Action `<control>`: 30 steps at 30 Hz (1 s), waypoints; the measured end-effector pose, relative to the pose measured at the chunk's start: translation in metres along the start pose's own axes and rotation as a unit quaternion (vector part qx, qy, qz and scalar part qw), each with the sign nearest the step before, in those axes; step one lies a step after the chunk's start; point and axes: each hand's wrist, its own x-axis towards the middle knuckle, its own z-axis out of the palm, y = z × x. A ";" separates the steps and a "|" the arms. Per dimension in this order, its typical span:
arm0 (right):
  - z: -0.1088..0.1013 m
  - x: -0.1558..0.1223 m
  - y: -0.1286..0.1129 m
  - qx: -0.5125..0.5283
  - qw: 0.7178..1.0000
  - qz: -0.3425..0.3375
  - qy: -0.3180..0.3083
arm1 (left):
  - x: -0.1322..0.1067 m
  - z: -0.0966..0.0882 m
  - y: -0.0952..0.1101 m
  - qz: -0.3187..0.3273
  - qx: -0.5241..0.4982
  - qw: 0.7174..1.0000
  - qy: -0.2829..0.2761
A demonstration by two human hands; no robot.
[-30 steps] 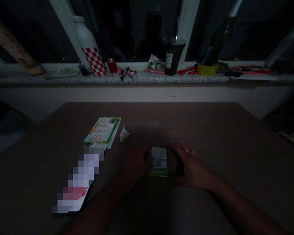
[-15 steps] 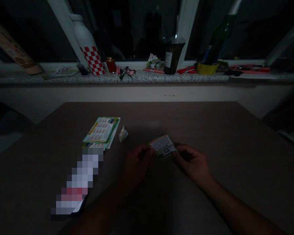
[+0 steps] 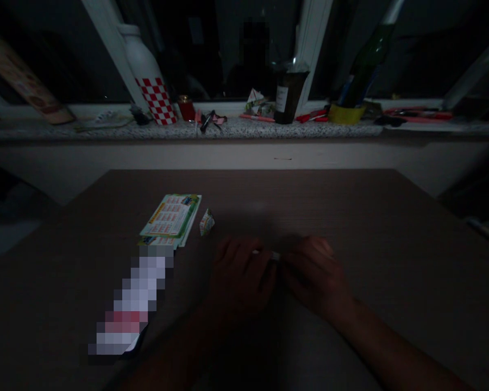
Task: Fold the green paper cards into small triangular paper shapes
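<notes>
In dim light, my left hand (image 3: 240, 274) and my right hand (image 3: 312, 274) lie side by side on the brown table (image 3: 350, 217), fingers curled and pressed down over a small printed paper (image 3: 269, 254). Only a thin pale strip of that paper shows between the two hands; the rest is hidden under them. A stack of green and orange printed leaflets (image 3: 171, 217) lies to the left of my hands, and a small folded paper piece (image 3: 206, 222) sits just beside it.
A blurred-out flat item (image 3: 130, 304) lies at the table's left front. On the stone window sill (image 3: 228, 130) behind stand a red-checked white bottle (image 3: 149, 76), a dark cup (image 3: 287, 92), a green bottle (image 3: 367, 60), a yellow tape roll (image 3: 344, 114) and several pens.
The paper lay flat between my hands, was lifted and tilted, and is now back down on the table with both hands covering it.
</notes>
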 end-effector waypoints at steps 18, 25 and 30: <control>0.000 -0.001 -0.009 -0.021 1.000 -0.019 -0.015 | 0.005 0.001 0.002 -0.060 -0.019 0.998 -0.007; 0.000 -0.001 -0.010 -0.011 1.000 -0.016 -0.003 | 0.005 -0.002 -0.014 -0.093 0.028 0.995 0.009; -0.002 0.000 -0.008 -0.005 1.000 -0.020 -0.001 | 0.007 -0.005 -0.028 -0.117 0.057 0.991 0.027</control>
